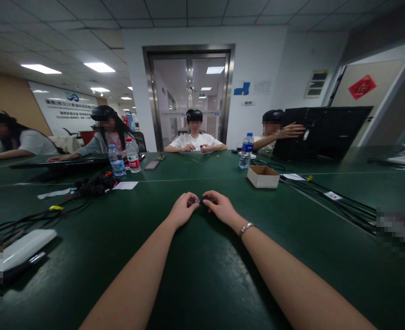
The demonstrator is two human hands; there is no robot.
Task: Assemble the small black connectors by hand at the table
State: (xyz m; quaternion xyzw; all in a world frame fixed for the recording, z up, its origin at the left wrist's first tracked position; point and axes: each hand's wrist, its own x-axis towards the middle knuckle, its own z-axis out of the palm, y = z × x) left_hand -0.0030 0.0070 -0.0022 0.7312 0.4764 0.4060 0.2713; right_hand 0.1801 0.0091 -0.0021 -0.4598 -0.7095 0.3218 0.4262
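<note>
Both of my arms stretch forward over the green table (195, 256). My left hand (183, 208) is closed in a pinch on the left end of a small dark object (201, 200). From the other side, my right hand (220, 205) pinches the same object, and a metal bracelet (247, 228) circles that wrist. The object's middle shows between my fingertips, just above the tabletop. It is too small and too covered by fingers to tell its kind.
An open cardboard box (262, 178) and a water bottle (246, 151) stand ahead to the right. Two bottles, a red-capped one (132, 156) among them, stand ahead left near black cables (95, 184). Several people sit around the table; one holds a large black panel (321, 133).
</note>
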